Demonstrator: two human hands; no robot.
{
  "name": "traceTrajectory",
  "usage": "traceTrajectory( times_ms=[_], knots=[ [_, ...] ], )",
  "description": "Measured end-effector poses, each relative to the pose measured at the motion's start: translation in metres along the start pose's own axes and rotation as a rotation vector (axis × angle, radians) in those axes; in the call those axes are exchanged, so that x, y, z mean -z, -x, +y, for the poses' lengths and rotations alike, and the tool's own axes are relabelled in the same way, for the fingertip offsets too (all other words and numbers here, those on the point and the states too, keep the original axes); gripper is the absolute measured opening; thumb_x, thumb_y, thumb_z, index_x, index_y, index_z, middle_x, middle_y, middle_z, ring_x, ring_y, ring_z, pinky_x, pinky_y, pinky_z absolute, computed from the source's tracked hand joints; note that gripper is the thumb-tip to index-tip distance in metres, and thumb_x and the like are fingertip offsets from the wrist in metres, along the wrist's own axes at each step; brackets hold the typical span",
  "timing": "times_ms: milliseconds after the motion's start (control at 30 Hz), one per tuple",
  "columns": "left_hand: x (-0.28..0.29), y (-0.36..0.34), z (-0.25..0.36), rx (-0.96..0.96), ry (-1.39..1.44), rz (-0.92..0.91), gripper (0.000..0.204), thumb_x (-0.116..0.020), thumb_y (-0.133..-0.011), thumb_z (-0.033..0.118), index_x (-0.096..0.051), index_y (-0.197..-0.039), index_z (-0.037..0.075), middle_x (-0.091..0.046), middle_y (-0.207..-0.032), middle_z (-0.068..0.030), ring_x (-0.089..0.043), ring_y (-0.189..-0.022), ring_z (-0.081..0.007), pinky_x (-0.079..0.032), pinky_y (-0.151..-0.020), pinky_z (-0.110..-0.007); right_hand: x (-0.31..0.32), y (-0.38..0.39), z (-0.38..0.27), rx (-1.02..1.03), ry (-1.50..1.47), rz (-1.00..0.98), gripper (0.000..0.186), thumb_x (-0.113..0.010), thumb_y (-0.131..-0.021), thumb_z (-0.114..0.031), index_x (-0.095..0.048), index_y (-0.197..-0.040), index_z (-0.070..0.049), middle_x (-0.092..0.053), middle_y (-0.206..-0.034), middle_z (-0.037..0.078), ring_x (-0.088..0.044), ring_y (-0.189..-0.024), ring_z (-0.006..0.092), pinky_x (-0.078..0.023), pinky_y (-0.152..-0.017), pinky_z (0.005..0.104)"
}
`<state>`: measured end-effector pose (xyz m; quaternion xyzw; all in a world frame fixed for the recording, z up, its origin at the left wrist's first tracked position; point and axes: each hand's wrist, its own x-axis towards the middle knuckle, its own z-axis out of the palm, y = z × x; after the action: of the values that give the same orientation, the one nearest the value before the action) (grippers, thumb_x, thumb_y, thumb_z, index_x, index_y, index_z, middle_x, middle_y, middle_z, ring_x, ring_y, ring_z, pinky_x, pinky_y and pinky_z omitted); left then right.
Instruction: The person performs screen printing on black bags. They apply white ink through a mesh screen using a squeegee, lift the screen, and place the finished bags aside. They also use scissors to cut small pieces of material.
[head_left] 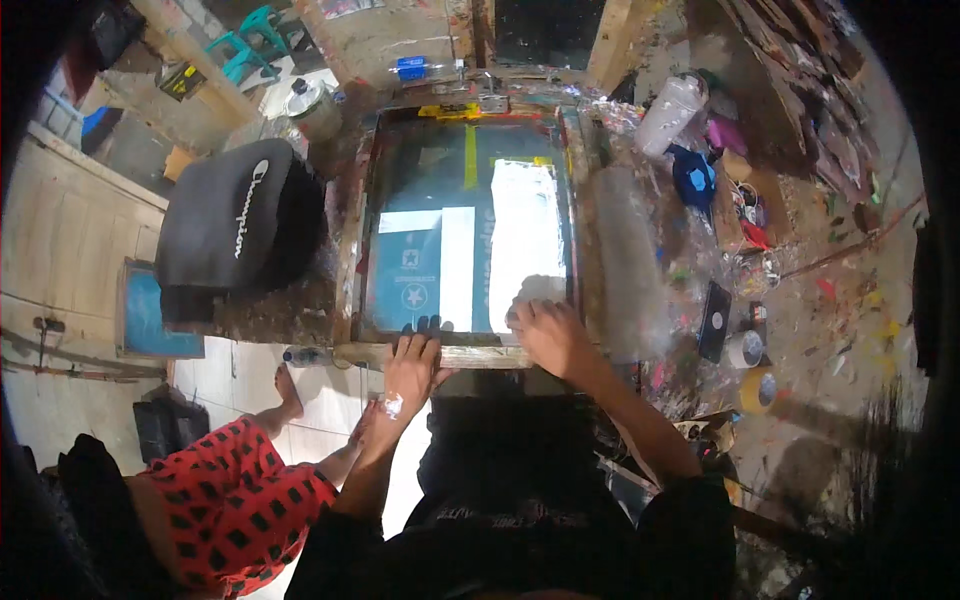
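Note:
A wooden screen frame (pixel 349 290) with teal mesh (pixel 405 290) lies on the bench before me. It bears a white L-shaped pair of strips (pixel 458 260), a wider, wrinkled white sheet (pixel 520 215) at right and yellow tape (pixel 470 160). My left hand (pixel 410 365), a white patch on its wrist, rests open at the near rail, fingertips apart near the strip's lower end. My right hand (pixel 548 336) has curled, closed fingers on the lower end of the wrinkled sheet.
Left: black garment (pixel 215 220) and lidded pot (pixel 312 108). Right: pale bottle (pixel 672 112), blue bundle (pixel 694 180), phone (pixel 713 322) and tape rolls (pixel 745 350) on a paint-stained surface. Another person in red patterned shorts (pixel 225 510) sits at lower left.

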<state>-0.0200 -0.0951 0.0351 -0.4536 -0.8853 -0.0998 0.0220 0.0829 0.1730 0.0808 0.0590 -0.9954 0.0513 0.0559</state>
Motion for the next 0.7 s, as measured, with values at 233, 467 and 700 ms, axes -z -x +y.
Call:
traceTrajectory(
  times_ms=[233, 467, 700],
  knots=[
    [0.002, 0.004, 0.002, 0.008, 0.025, -0.047, 0.049, -0.079, -0.078, 0.040, -0.064, -0.111, 0.008, -0.060, -0.107, -0.0095, -0.056, -0.107, -0.0305, -0.041, -0.092, -0.049, 0.001, 0.008, 0.006, -0.240, -0.357, -0.276, 0.024, -0.061, -0.089, -0.013, -0.065, -0.113, -0.012, -0.065, -0.087, 0.007, -0.066, -0.086, 0.0260, -0.046, -0.085, 0.0463],
    [-0.002, 0.000, 0.001, -0.002, -0.048, -0.010, 0.050, -0.080, -0.075, 0.042, -0.064, -0.110, 0.010, -0.059, -0.104, -0.0073, -0.057, -0.105, -0.0274, -0.042, -0.092, -0.048, -0.052, -0.054, 0.044, -0.050, 0.154, 0.349, 0.017, -0.061, -0.091, -0.016, -0.067, -0.107, -0.014, -0.065, -0.090, 0.006, -0.065, -0.100, 0.0247, -0.042, -0.095, 0.0579],
    [0.001, 0.000, 0.004, 0.024, -0.050, -0.034, 0.048, -0.079, -0.074, 0.046, -0.064, -0.104, 0.012, -0.058, -0.098, -0.0062, -0.058, -0.097, -0.0271, -0.044, -0.089, -0.047, -0.026, -0.188, 0.186, -0.219, -0.286, -0.006, 0.018, -0.059, -0.097, -0.025, -0.063, -0.106, -0.010, -0.068, -0.096, 0.013, -0.067, -0.091, 0.0297, -0.041, -0.092, 0.0555]
  ],
)
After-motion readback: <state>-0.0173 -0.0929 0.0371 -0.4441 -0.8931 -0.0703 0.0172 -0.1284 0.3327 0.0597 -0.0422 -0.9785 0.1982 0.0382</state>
